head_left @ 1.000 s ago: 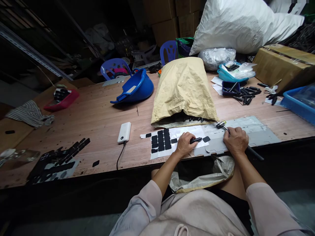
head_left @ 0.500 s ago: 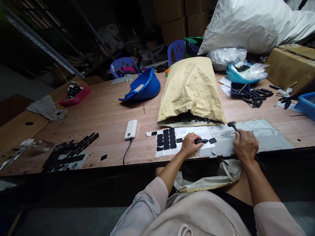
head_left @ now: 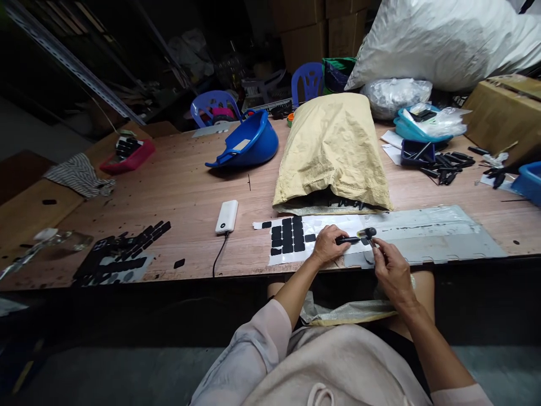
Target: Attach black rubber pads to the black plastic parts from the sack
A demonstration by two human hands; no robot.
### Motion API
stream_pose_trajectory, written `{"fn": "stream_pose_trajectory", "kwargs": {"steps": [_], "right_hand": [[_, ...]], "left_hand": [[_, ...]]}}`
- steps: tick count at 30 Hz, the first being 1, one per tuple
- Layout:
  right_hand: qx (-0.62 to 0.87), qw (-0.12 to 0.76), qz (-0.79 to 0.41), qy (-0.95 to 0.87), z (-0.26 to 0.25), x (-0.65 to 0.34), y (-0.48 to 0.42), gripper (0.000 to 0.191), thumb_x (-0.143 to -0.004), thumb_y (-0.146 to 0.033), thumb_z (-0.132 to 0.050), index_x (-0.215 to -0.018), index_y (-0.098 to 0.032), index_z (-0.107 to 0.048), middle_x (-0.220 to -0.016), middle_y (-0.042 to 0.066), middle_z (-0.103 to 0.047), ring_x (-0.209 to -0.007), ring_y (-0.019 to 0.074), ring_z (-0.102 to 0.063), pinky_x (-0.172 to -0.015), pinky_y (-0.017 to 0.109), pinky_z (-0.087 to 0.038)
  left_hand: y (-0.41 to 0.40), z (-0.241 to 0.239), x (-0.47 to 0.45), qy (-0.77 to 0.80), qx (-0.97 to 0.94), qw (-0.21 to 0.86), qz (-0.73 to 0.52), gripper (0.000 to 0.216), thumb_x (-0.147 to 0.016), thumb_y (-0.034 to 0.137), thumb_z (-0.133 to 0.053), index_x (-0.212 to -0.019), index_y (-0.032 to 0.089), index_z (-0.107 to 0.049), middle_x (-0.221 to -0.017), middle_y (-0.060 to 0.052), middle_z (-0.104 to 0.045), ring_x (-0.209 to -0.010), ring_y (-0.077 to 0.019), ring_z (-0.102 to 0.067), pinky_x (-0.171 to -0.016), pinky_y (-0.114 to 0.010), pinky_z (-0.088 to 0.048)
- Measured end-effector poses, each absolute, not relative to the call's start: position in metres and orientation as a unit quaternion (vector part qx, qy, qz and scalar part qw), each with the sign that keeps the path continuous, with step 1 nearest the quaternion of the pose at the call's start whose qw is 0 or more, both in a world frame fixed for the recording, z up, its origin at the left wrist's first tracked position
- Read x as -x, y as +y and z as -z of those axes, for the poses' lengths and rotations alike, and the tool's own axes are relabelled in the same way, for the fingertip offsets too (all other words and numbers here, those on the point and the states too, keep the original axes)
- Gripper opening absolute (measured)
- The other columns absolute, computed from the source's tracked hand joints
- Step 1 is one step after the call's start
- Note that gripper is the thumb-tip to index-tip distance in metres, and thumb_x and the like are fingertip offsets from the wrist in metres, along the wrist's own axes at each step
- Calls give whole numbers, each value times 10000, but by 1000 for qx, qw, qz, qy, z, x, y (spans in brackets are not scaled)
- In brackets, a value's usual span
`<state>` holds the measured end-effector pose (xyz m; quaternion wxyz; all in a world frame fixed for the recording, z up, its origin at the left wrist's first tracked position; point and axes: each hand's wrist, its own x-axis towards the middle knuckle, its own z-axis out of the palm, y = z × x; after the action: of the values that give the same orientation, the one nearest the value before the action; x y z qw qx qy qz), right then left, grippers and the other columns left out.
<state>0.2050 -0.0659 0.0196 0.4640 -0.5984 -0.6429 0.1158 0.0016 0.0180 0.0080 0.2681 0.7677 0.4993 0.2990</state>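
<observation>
My left hand (head_left: pixel 328 243) rests on a white sheet (head_left: pixel 321 225) and pinches a black rod-like piece (head_left: pixel 349 239) that points right. Against or close by the rod's right end is the rounded dark head of a short-stemmed tool (head_left: pixel 370 232), its exact kind unclear. Closed around the tool's stem is my right hand (head_left: pixel 392 269). A small yellowish-green spot shows between rod and tool head. Rows of black rounded-square pads (head_left: pixel 288 234) lie on the sheet left of my left hand, and one single pad (head_left: pixel 310 238) sits nearer to it.
A yellowish sack (head_left: pixel 333 146) with dark pieces in its mouth stands just beyond the sheet. Grey boards (head_left: pixel 456 245) extend to the right. A white power bank (head_left: pixel 227 217) with a cable, a blue basin (head_left: pixel 249 141) and loose black rods (head_left: pixel 450 166) are also on the table.
My right hand has moved left with the tool, bringing its head from over the grey board to the rod's end. My left hand stays in place, holding the rod.
</observation>
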Motion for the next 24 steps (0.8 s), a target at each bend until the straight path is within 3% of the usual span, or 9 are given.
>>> {"fn": "stream_pose_trajectory", "kwargs": {"steps": [8,14,20,24], "right_hand": [[573,424,-54,-699,-27,-189,-69,393,-1103,-338,-470,-1392,-246,-720,-973,75,-718,-885,211,-694,-835,321,-552],[615,304,-55,-725,-28,-187,-71,432,-1089,-336,-443,-1406,-282,-731,-954,70,-697,-802,195,-658,-667,286,-479],[612,372,-41,-697,-34,-193,-70,445,-1101,-385,-432,-1402,-253,-732,-975,86,-703,-886,207,-680,-777,295,-519],[629,341,-38,-698,-27,-195,-72,446,-1093,-377,-433,-1394,-258,-740,-948,74,-701,-841,200,-666,-698,284,-475]], "left_hand": [[22,-6,1,493,-772,283,-285,185,-821,221,-859,-1002,254,-839,-983,-32,-746,-1011,-235,-665,-946,-374,-542],[22,-3,-1,490,-770,274,-302,136,-834,205,-845,-965,244,-841,-938,-33,-735,-967,-225,-665,-950,-378,-542],[22,-4,-2,493,-770,277,-296,177,-823,192,-842,-991,250,-851,-960,-35,-743,-997,-234,-671,-947,-379,-546],[21,-5,-3,493,-767,276,-304,176,-809,181,-846,-975,238,-851,-951,-38,-749,-989,-235,-676,-964,-389,-551]]}}
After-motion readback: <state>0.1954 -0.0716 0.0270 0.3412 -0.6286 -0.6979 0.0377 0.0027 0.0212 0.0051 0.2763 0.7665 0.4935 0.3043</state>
